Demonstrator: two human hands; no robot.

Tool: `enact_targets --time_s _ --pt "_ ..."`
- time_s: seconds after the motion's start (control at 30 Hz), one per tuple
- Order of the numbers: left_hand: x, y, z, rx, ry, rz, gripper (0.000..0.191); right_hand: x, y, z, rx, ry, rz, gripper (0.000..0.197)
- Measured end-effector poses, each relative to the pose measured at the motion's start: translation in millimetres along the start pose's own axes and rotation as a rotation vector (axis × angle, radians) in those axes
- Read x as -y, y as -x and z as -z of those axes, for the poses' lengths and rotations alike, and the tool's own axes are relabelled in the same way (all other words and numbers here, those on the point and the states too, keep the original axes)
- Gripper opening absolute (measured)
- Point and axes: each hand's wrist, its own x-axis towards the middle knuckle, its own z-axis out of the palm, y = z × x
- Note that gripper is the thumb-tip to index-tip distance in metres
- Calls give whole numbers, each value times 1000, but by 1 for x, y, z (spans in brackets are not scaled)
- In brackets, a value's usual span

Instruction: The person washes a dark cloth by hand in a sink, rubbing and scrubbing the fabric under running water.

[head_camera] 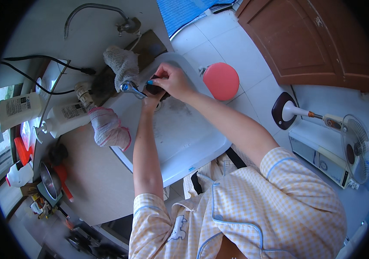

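Observation:
Both hands meet over the white washbasin (184, 136), close beside its chrome faucet (132, 89). A small dark object (155, 86), too hidden to name, is between them. My right hand (173, 81) grips its upper side with thumb and fingers; a blue spot shows at the thumb tip. From below, my left hand (152, 97) holds the same object, its fingers mostly hidden behind it and the faucet. The basin's drain (158, 106) lies just below the hands.
A grey cloth (121, 64) and a pink-edged white cloth (110, 128) lie left of the basin, near two white pump bottles (67, 119) (21, 108). A curved metal tap (97, 5) rises behind. Beyond the basin stand a red round stool (221, 81) and a fan (356, 149).

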Motion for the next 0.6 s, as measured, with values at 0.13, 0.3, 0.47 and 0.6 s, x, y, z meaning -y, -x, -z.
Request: enact_targets --time_s 0.13,0.3,0.47,0.6 --pt "32 -6 19 -5 -277 -137 31 5 8 12 -17 -221 -45 14" --pt "82 9 52 -220 -191 -60 27 -38 40 -3 -318 -405 -402 14" --pt "43 22 33 -268 31 129 30 -80 41 -22 -460 -586 -1225 38" --pt "17 40 21 -220 539 323 47 -85 20 -40 -107 -1095 -1049 37"
